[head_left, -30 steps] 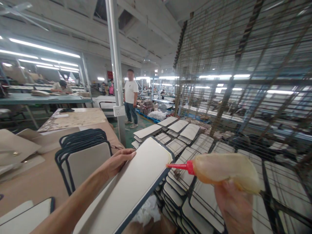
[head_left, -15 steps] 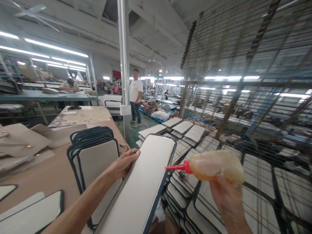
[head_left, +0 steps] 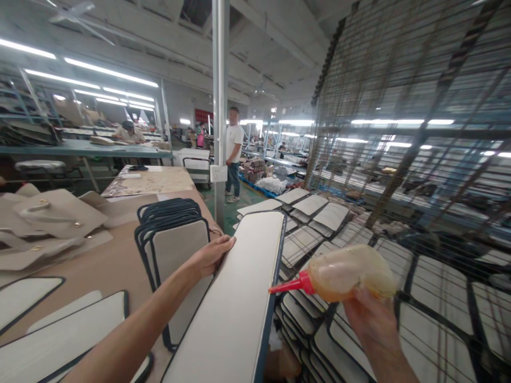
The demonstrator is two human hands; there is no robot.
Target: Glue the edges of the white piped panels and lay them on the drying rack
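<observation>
Left hand (head_left: 211,256): its grip is closed over the left long edge of a white panel (head_left: 235,298) with dark edging, fingers curled onto the face near the far end; the panel is held tilted, its near end out of view at the bottom and its far end pointing away over the wire rack. Right hand (head_left: 369,319): its grip is wrapped round the underside of a translucent squeeze bottle (head_left: 347,272) holding amber liquid; the bottle lies nearly level, and its red nozzle (head_left: 288,284) points left with the tip just at the panel's right edge. Whether the tip touches the edging cannot be told.

Below and to the right of both hands, similar white panels (head_left: 319,213) lie in overlapping rows on a wire rack (head_left: 403,133) whose tiers rise at the right. At the left, a brown surface (head_left: 107,260) carries an upright stack of dark-edged panels (head_left: 175,239), flat panels at the near corner, and beige cut pieces (head_left: 51,213). A metal column (head_left: 220,106) stands beyond; a person in a white shirt (head_left: 232,154) stands past it, and another person (head_left: 128,132) sits at a far bench.
</observation>
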